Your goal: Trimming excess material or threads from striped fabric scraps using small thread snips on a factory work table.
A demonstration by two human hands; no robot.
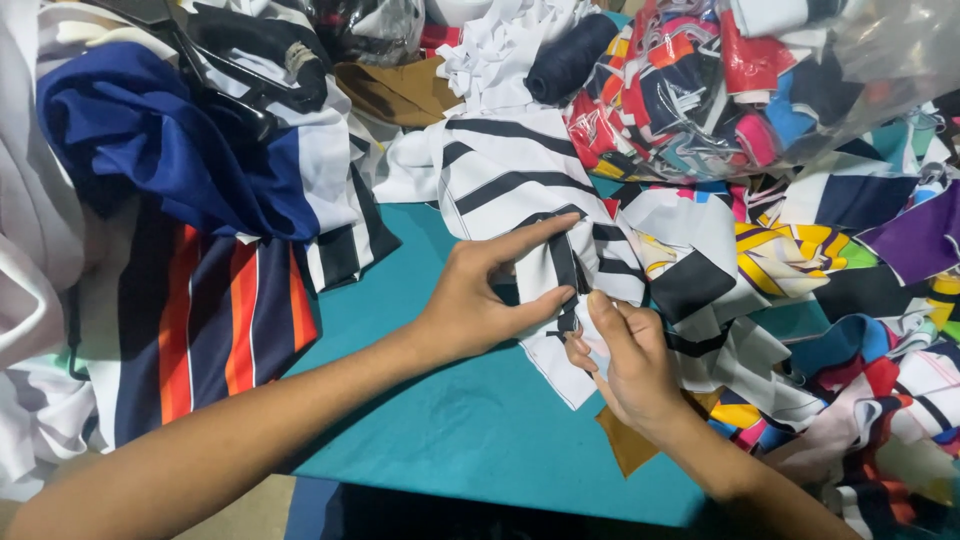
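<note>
A white fabric piece with black stripes (520,180) lies across the teal table cover (470,420) at the middle. My left hand (480,295) pinches its lower edge between thumb and forefinger, the forefinger stretched along a black stripe. My right hand (625,365) grips the same edge just to the right, fingers curled around a folded corner of the cloth. The two hands nearly touch.
A blue, white and orange-striped garment pile (190,260) fills the left side. Many-coloured fabric scraps (850,300) are heaped at the right. A clear plastic bag of scraps (730,80) sits at the back right. A brown scrap (625,445) lies under my right wrist.
</note>
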